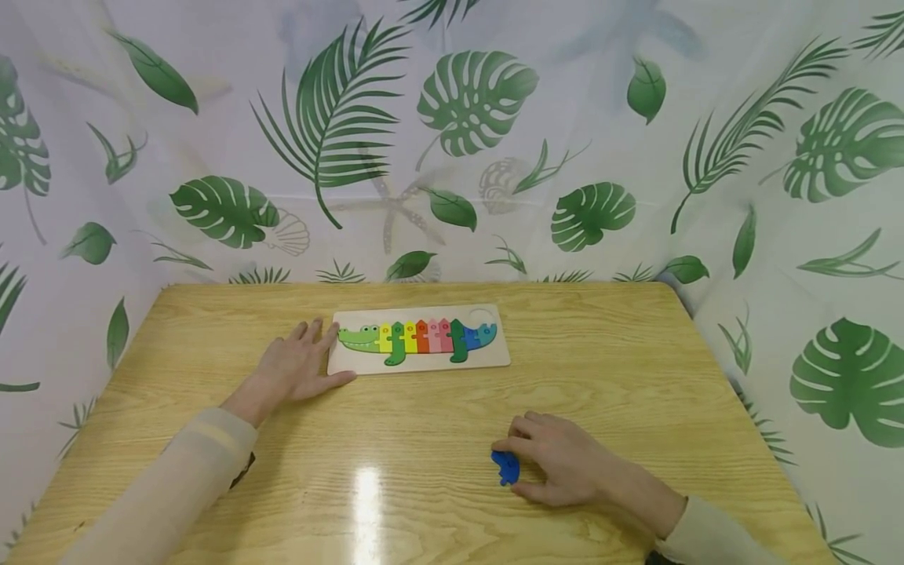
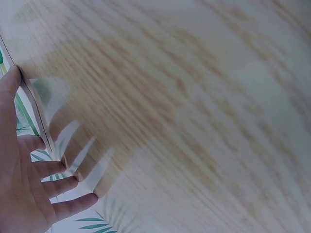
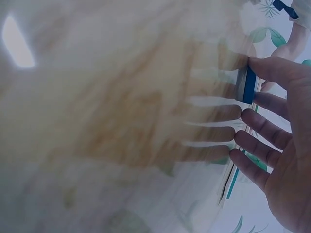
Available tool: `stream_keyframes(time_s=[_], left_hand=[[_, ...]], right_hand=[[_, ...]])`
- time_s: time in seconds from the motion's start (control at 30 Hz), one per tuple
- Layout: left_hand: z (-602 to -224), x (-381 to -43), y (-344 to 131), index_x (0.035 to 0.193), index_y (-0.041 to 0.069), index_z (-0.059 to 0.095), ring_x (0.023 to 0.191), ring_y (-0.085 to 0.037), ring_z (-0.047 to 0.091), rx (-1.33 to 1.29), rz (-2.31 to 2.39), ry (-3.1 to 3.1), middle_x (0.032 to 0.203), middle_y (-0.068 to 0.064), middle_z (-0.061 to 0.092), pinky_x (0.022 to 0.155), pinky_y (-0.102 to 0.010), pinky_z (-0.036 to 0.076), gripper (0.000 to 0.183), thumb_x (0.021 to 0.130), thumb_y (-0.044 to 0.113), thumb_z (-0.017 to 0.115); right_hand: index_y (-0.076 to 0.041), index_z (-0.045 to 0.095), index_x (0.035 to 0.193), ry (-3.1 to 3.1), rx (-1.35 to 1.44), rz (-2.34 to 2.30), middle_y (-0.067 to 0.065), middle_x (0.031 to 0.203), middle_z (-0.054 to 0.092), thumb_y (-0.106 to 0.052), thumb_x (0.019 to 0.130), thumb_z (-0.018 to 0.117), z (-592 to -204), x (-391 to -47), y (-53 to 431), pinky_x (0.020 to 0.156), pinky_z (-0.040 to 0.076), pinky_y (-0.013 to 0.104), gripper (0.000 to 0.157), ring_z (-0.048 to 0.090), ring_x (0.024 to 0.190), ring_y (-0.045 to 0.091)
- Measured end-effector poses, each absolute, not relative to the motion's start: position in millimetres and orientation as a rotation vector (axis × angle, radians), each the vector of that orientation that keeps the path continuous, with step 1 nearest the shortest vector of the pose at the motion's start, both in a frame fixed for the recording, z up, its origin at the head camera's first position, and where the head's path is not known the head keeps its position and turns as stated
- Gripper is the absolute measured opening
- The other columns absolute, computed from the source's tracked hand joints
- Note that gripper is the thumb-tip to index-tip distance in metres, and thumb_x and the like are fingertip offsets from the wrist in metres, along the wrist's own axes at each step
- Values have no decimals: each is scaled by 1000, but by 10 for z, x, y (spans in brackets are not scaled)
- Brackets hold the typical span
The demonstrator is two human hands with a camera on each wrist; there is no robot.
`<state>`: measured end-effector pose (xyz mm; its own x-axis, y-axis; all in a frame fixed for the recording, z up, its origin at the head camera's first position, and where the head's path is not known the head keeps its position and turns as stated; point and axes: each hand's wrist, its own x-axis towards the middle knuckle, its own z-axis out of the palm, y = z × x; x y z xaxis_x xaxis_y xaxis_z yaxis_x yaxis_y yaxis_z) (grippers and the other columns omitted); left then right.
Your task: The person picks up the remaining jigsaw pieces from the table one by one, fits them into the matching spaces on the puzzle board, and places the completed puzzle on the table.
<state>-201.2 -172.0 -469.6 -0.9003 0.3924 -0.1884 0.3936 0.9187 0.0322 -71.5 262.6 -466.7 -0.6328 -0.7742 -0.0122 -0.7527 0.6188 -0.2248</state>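
A white wooden puzzle board (image 1: 424,366) lies on the table, filled with a crocodile of coloured pieces: a green head, yellow, red, pink and green body parts and blue tail parts. A pale curved outline shows in its upper right corner. My left hand (image 1: 297,367) is spread at the board's left end, thumb and index finger right at its edge, the other fingers on the tabletop. Nearer the front, my right hand (image 1: 565,461) pinches a small blue puzzle piece (image 1: 505,466) between thumb and index finger. In the right wrist view, the piece (image 3: 250,85) stands edge-on against the tabletop.
The light wood-grain table (image 1: 395,439) is glossy, with a bright reflection near its front. A white cloth (image 1: 452,227) printed with green leaves hangs behind it and at both sides.
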Motion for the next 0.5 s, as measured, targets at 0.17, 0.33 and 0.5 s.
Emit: stream_keyframes(time_s=[0.17, 0.33, 0.5], left_hand=[[-4704, -2020, -1724, 166, 5, 29, 150, -54, 42, 597, -11, 2886, 168, -31, 33, 105, -69, 51, 101, 98, 76, 48], [-4705, -2014, -1725, 166, 5, 29, 150, -54, 42, 600, -13, 2891, 168, -31, 33, 105, -70, 51, 101, 98, 77, 47], [-4721, -2021, -1729, 167, 5, 28, 150, -54, 42, 597, -21, 2889, 168, -31, 33, 104, -70, 52, 102, 98, 78, 46]], right_hand=[[-22, 70, 134, 2716, -1288, -323, -10, 112, 65, -43, 94, 77, -4661, -726, 2616, 82, 54, 25, 46, 54, 94, 2], [-23, 71, 133, 2714, -1303, -355, -10, 110, 65, -40, 93, 77, -4671, -744, 2614, 81, 54, 24, 44, 53, 92, 1], [-23, 71, 132, 2723, -1334, -362, -10, 108, 65, -38, 92, 78, -4680, -772, 2614, 81, 54, 24, 43, 54, 91, 1]])
